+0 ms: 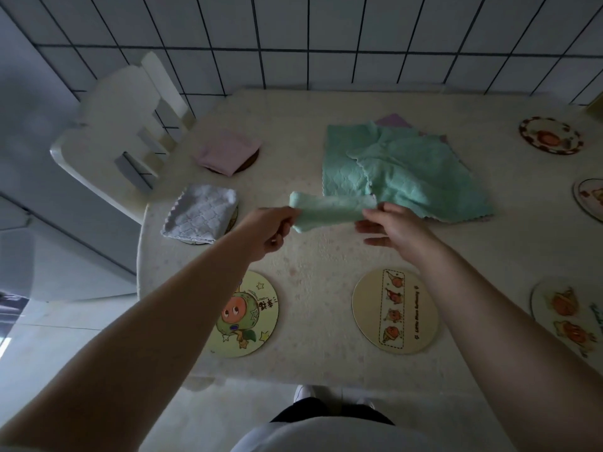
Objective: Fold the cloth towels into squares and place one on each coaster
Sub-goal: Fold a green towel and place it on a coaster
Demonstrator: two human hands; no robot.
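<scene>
Both hands are raised over the table (326, 360), with a green towel (329, 210) stretched between them, folded into a narrow band and held clear of the tabletop. The left hand (269, 231) pinches the band's left end, fingers curled around the cloth. The right hand (394, 228) grips the right end between thumb and fingers; the lower fingers lie extended below the cloth. Just beyond the held towel, touching its right end in this view, lies a loose pile of green towels (408, 168), unfolded and overlapping, with the edge of a purple towel (393, 120) showing from beneath the far side. To the left of the held towel sits a folded white towel (200, 215) on a coaster, only a sliver of that coaster visible. Farther left and beyond, a folded pink towel (228, 151) rests on a dark coaster (253, 158). Nearer than the held towel, two bare coasters: a cartoon coaster (257, 308) under the left forearm and a cream coaster with a strip of four figures (394, 311) below the right hand. Three more coasters lie well to the right of the held towel: one far (551, 135), one at the right frame edge (590, 197), one near (564, 316). A white chair (114, 125) stands at the far left of the table, against a tiled wall (326, 40).
</scene>
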